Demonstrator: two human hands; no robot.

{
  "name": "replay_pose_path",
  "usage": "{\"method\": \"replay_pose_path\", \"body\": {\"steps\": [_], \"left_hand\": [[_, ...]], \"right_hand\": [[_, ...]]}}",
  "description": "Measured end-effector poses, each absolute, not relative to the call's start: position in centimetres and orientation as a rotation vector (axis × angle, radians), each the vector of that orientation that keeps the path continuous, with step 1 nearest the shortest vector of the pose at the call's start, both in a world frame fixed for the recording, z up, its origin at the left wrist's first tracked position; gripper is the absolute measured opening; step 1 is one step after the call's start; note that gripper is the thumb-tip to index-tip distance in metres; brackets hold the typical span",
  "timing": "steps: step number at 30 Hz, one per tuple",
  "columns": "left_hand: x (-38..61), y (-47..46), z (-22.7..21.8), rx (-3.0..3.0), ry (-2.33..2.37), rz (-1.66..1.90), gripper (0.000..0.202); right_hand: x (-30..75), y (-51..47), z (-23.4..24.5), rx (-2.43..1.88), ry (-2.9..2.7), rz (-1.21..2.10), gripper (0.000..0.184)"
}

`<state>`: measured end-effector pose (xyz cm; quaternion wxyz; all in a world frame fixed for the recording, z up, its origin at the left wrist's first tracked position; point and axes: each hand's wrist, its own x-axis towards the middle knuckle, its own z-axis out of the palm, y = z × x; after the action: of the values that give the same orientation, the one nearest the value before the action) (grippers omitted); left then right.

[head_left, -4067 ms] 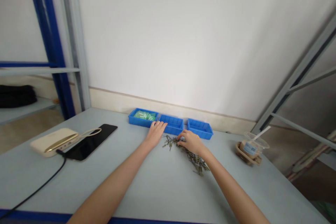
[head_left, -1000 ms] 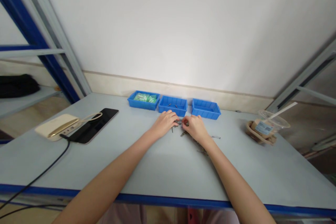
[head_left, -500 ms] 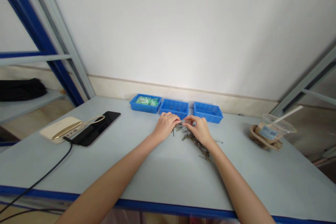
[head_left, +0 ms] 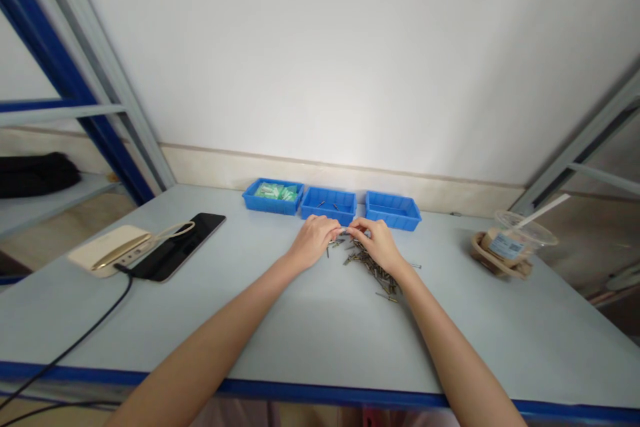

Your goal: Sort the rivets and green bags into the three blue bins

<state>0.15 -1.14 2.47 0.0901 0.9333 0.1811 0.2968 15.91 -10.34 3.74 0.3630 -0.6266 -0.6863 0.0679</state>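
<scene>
My left hand [head_left: 316, 240] and my right hand [head_left: 376, 241] meet fingertip to fingertip over the grey table, just in front of the middle blue bin [head_left: 325, 212]. Both are closed in a pinch on something small and pale between them, too small to make out. Below and beside my right hand spreads a pile of thin metal fasteners [head_left: 376, 268], like screws or rivets, partly covered by that hand and wrist. A few loose fasteners [head_left: 334, 243] lie under the fingers of my left hand. Inside the middle bin are a couple of small fasteners.
Left of the middle bin stands a blue bin [head_left: 247, 201] with green-and-white packets [head_left: 275, 191]; another blue bin [head_left: 395, 219] is at right. A black tablet [head_left: 183, 247], a cream device [head_left: 107, 250] and a cable lie left. A plastic cup [head_left: 507, 245] in a cardboard holder stands right.
The view has shifted slightly, so the bins and cup sit a little further left. Both hands keep their pinch at nearly the same spot.
</scene>
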Motion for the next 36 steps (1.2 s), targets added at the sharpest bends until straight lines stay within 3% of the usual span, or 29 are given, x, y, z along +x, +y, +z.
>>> {"method": "replay_pose_path", "body": {"steps": [4,11,15,18,23,31,36], "left_hand": [[0.2,-1.3,2.5,2.769,0.552,0.868,0.037],[-0.4,-0.1,2.7,2.595,0.872,1.108,0.052],[-0.8,1.0,2.8,2.492,1.013,1.136,0.054],[-0.8,0.9,2.8,2.541,1.007,1.092,0.053],[-0.4,0.3,2.6,2.697,0.944,1.06,0.048],[-0.2,0.4,1.8,2.88,0.884,0.966,0.041],[-0.2,-0.1,1.8,2.92,0.613,0.909,0.019]], "right_hand": [[16.0,-10.6,3.6,-1.532,-1.774,0.242,0.027],[15.9,-6.9,4.5,-1.712,-1.553,0.146,0.046],[16.3,-4.7,5.5,-1.77,-1.333,-0.17,0.046],[16.2,-5.7,4.9,-1.809,-1.357,-0.372,0.037],[15.5,-8.7,2.7,-1.944,-1.979,-0.399,0.013],[14.6,-8.4,1.7,-2.074,-2.129,-0.597,0.009],[14.9,-9.1,2.0,-1.912,-2.123,-0.491,0.012]]}}
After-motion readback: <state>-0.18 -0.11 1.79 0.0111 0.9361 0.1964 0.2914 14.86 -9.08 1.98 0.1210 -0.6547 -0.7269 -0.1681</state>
